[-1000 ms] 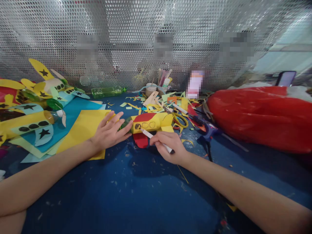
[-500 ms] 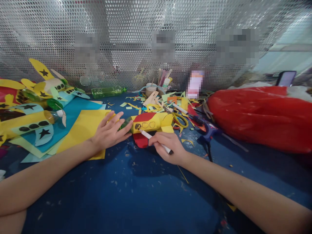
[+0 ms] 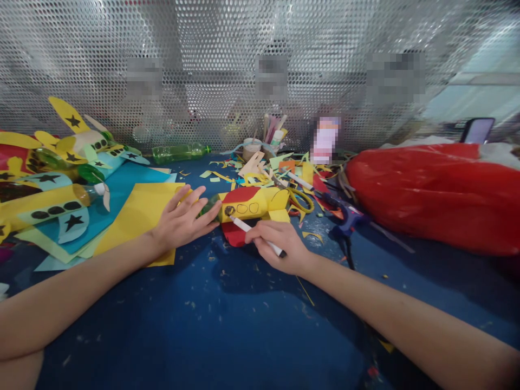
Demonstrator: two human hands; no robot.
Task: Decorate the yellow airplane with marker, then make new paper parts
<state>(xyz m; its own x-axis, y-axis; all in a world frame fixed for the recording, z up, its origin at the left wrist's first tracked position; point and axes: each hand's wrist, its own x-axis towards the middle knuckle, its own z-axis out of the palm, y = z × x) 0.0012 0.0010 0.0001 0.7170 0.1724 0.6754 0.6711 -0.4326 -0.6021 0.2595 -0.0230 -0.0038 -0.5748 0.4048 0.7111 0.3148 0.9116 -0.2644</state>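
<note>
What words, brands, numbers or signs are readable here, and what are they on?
No words, brands or numbers are readable.
Signs: black stars on paper wings at left.
Pinkish screen: pixelated, unreadable.
Pale patch on the blue-purple tool: too small.
Marker: no lettering discernible.

Single head cam, worn by the person. Sits above the near side of the blue tabletop (image 3: pixel 260 330), facing forward and angled down toward the far edge, where a perforated metal screen (image 3: pixel 219 38) fills the top of the frame. Wide view, roughly level, close in: forearms (image 3: pixel 105 268) enter from the lower left and lower right, left hand (image 3: pixel 181 219) and right hand (image 3: pixel 282 246) near mid-frame. Tabletop's far edge runs nearly straight across.
</note>
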